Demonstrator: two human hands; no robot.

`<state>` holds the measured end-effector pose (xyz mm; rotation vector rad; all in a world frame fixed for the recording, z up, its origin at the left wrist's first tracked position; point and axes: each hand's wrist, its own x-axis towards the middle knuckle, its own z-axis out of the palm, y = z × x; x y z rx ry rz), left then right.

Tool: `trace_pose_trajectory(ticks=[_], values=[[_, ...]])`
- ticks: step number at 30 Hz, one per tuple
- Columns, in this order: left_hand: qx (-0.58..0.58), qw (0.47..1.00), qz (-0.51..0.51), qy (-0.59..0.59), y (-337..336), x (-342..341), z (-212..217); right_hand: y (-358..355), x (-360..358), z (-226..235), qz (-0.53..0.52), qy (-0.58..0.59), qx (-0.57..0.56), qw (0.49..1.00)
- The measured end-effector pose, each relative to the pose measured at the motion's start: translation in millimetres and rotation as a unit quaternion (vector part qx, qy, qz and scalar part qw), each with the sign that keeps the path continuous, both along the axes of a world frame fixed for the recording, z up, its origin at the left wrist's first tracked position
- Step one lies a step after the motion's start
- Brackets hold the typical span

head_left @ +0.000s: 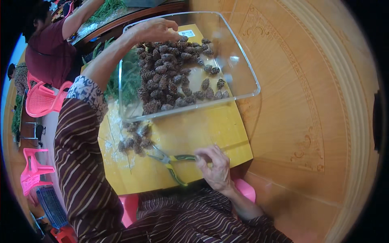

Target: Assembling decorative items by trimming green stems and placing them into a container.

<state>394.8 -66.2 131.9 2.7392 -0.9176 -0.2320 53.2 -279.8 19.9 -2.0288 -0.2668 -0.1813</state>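
LH [161, 30] bent o/ cones [162, 73], RH [217, 168] half-curled nr pliers [167, 159]

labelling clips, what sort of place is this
Probably a small craft workshop: a bin of pine cones, pliers on the table, and another person beside green sprigs.

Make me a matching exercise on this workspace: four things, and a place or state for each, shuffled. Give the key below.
Things
1. Pliers
2. Clear bin
3. Left hand
4. Right hand

Places and states
A. Just right of the pliers
B. Contains many pinecones
C. Handles spread apart
D. At the far part of the bin

Right pairs: 1-C, 2-B, 3-D, 4-A
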Motion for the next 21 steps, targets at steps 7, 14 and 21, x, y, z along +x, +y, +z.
trace_pose_trajectory(ticks=[7, 14, 21], values=[[0.076, 0.991, 0.039, -0.107, 6.4, 21.6, -65.4, -4.4, 3.6, -2.2, 0.005, 0.058, 0.023, 0.998], [-0.041, 0.985, -0.019, 0.164, -28.0, -29.0, 21.5, -7.3, 5.9, -6.7, 0.004, 0.035, -0.016, 0.999], [-0.104, 0.993, -0.056, 0.016, -6.8, 19.0, 16.9, -3.6, 6.2, -7.2, 0.023, 0.010, -0.044, 0.999]])
